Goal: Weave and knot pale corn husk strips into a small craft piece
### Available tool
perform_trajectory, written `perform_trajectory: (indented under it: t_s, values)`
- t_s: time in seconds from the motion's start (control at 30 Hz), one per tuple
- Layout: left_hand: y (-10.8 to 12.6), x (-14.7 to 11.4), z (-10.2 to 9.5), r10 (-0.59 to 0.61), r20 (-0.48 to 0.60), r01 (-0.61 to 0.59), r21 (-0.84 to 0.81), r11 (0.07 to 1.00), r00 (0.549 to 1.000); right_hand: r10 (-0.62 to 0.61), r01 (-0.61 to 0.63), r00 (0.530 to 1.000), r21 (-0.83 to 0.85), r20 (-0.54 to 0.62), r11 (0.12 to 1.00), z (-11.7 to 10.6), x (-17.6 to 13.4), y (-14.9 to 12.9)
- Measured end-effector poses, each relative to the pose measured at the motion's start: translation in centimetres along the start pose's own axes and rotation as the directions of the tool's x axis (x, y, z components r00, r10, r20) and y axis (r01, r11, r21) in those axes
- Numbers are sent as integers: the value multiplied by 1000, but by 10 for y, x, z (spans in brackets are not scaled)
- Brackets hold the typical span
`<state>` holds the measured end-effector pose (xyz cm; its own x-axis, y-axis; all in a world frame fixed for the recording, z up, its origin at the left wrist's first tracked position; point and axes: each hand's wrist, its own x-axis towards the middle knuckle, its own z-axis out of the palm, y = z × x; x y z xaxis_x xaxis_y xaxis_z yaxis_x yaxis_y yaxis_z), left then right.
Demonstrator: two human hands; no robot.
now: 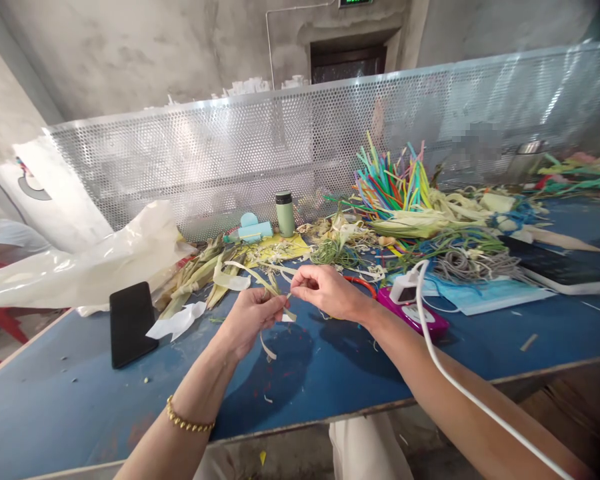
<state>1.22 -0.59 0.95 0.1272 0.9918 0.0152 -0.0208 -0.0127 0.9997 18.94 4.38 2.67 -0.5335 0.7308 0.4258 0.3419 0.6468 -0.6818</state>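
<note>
Strip of pale, husk-like fibre (259,275) is caught at the centre of our dial, above the blue table (180,420): our left grip (253,317) is closed on it between thumb and fingers, with a length arcing toward ten o'clock, while our right grip (325,290) makes a fine pinch on it just beside the left. We judge the two holds sit so near each other because one steadies while the other manages the narrow part. Dried husks (190,277) lie heaped at ten, likely for easy reach; bright stems (393,180) stand bunched between one and two, perhaps so that single ones draw out readily. At twelve, a green tumbler (285,215) stands upright near the perforated metal screen (195,160), presumably out of elbow range. At nine lies a black phone (133,325), well apart from us. At three, a magenta device (433,320) bears a white plug (405,287), its cable (433,357) crossing our right forearm (425,377).
</note>
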Motion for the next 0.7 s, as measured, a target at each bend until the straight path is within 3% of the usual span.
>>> perform_trajectory:
  t_s: [0.27,0.5,0.57,0.63,0.7]
  values:
    - [-1,-1,0,-2,-5,2,28,1000,1000,-1,0,1000,-59,-18,998,2,0,0]
    - [2,-2,-3,-9,111,13,-27,1000,994,-7,9,1000,-137,10,990,6,3,8]
    - [1,0,-4,-17,89,23,-70,997,996,-56,45,997,-167,-59,985,6,3,9]
    - [1,2,-6,-24,42,29,-131,991,999,-113,75,974,-187,-198,979,6,2,8]
    - [1,5,-7,-45,4,45,-194,980,999,-84,47,962,-143,-261,989,7,0,5]
